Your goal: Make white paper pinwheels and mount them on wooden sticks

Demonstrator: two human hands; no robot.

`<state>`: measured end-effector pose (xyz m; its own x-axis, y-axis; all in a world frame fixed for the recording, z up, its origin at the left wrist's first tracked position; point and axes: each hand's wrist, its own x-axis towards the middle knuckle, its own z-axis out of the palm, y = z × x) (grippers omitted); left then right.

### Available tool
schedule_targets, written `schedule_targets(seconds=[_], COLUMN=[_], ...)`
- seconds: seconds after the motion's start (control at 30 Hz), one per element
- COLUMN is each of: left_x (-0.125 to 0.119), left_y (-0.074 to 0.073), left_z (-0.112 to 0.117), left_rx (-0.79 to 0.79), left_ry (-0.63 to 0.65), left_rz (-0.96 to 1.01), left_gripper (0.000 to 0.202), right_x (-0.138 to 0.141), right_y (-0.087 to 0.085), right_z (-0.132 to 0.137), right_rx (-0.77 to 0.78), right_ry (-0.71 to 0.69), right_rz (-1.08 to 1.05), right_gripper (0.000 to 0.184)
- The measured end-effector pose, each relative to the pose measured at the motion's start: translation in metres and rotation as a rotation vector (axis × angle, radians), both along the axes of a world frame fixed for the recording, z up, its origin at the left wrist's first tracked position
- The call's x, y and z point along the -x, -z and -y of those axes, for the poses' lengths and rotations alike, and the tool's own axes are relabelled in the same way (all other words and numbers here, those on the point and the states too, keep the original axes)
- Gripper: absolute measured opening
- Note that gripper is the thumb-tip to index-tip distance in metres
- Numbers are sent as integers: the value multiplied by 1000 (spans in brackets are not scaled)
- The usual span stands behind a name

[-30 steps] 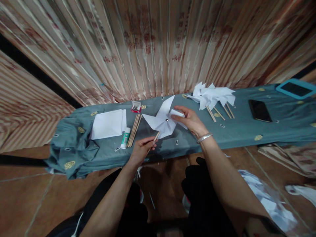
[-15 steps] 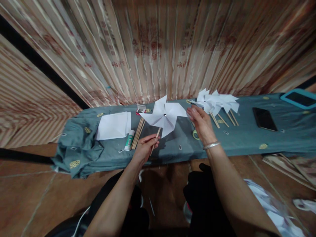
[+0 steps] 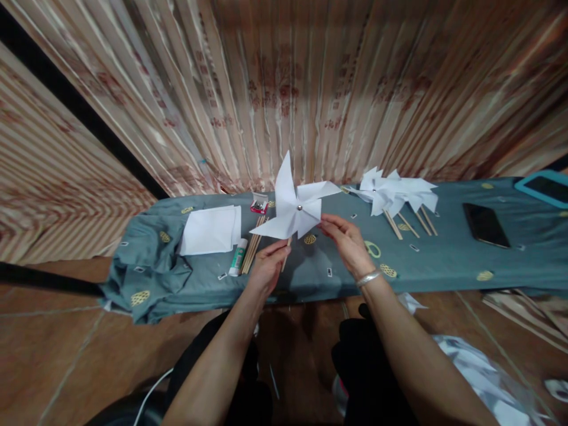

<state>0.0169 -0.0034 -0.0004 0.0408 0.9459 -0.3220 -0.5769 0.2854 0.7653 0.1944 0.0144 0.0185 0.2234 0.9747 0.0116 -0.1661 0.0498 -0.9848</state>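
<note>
A white paper pinwheel (image 3: 286,183) with a shiny pin at its centre is held up over the bench. My left hand (image 3: 267,266) is closed around its wooden stick, just below the blades. My right hand (image 3: 348,242), with a silver bangle at the wrist, has its thumb and fingertips together at the edge of the lower right blade; part of the grip is hidden. Left of the pinwheel lie several loose wooden sticks (image 3: 251,253), a green and white glue stick (image 3: 238,258) and a small red and white open box (image 3: 260,204) with metal pins.
A stack of white paper (image 3: 209,231) lies on the cloth-covered bench (image 3: 306,281). Several other pinwheels (image 3: 379,192), a yellow-green ring (image 3: 373,249), a dark phone (image 3: 486,225) and a blue-framed tablet (image 3: 544,188) are to the right. A pleated curtain (image 3: 266,106) hangs behind.
The pinwheel's blades have turned a little. My right hand has moved left and down from one blade's tip to the edge of the lower right blade. My left hand keeps the stick.
</note>
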Motion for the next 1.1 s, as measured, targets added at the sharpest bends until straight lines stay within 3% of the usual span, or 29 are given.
schedule_targets(seconds=[0.27,0.57,0.83,1.1], left_x=[-4,-6,-7,-7], left_y=[2,6,6,4], left_z=[4,8,8,7], left_rx=[-22,-29,3,10], left_ry=[-2,32,39,28], left_rz=[-2,-18,11,9], left_gripper=[38,33,31,33], right_x=[2,10,12,6], right_y=[5,7,1,3], right_z=[-3,-7,-4,-5], right_rx=[-50,-109,-58,-51], right_ry=[-132,-140,-137,-93], right_rz=[35,-18,15,-32], right_gripper=[35,35,32,47])
